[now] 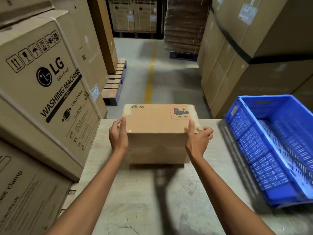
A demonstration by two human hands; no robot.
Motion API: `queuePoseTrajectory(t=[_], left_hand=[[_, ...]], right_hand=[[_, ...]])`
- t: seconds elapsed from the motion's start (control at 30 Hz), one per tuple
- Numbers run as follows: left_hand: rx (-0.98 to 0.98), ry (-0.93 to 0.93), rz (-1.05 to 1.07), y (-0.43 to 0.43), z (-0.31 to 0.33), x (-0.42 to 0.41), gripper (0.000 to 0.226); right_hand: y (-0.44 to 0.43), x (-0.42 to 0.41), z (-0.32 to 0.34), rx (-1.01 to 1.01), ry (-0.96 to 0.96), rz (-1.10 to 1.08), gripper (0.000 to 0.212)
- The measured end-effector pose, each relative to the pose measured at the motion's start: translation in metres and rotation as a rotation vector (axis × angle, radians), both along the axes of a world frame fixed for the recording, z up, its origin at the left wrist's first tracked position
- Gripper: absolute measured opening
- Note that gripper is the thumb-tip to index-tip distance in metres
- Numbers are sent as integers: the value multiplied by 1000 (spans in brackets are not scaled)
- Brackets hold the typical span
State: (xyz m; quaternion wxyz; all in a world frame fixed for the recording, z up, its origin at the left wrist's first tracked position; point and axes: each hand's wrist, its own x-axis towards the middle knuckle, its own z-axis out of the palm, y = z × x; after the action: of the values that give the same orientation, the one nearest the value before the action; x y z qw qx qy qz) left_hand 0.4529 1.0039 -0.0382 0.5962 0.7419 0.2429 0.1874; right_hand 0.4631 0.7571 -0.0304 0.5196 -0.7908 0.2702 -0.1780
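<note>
While both arms reach forward, the left hand (118, 135) and the right hand (198, 139) grip opposite sides of a brown taped cardboard box (157, 126), thumbs over its top edge. It is toward twelve o'clock on the pale grey table (144, 209); I cannot tell whether it touches. A blue slatted plastic crate (250, 143) stands at three o'clock, and a large printed washing-machine carton (42, 85) at nine.

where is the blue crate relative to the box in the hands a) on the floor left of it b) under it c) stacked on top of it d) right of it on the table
D: the blue crate stands on the table, right of the cardboard box gripped by the left hand and right hand.
</note>
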Motion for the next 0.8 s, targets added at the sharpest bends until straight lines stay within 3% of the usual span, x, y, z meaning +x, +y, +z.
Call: queuePoseTrajectory(t=[0.1, 0.3, 0.33, 0.4, 0.47, 0.57, 0.67, 0.8], left_hand=[[37, 62, -9, 3, -9, -13, 40], [90, 69, -19, -1, -18, -48, 43], [172, 61, -8, -2, -17, -49, 44], [547, 9, 26, -5, -13, -48, 38], [862, -100, -17, -8, -14, -44, 27], [976, -289, -265, -17, -19, -46, 15], [1046, -236, -408, -19, -28, -52, 40], [1217, -75, -493, -17, -33, -53, 67]], right_hand=[[0, -13, -9, 21, 41, 32, 55], [1, -41, -30, -59, 81, 98, 59], [2, -43, -33, -129, 79, 90, 60], [3, -45, -38, -400, 10, 85, 53], [2, -40, -38, -642, -143, 148, 31], [2, -32, -36, -788, -415, 447, 9], [11, -33, -37, -852, -447, 694, 26], [13, -37, -48, -1113, -309, 734, 54]])
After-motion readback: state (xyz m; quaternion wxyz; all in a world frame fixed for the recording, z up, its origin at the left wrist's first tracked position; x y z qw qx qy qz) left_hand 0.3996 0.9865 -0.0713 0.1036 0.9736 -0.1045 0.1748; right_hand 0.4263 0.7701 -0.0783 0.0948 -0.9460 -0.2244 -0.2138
